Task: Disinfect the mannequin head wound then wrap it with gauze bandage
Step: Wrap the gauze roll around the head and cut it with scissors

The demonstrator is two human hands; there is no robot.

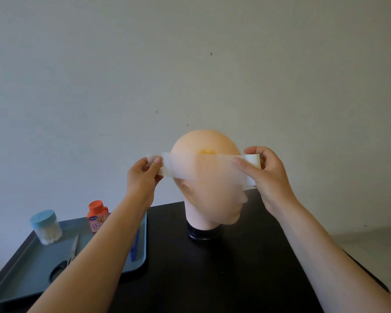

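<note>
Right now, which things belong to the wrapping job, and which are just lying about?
In use: mannequin head, gauze bandage, left hand, right hand.
Lying about: swab jar, orange bottle, scissors, blue tool, all on the tray.

Mannequin head (209, 199) sits mid-tabletop (235, 267). Tray (27, 283) off to its left has the cotton swab jar (46, 227) and bottle (97, 216) at the back, scissors (73, 248) in front.
</note>
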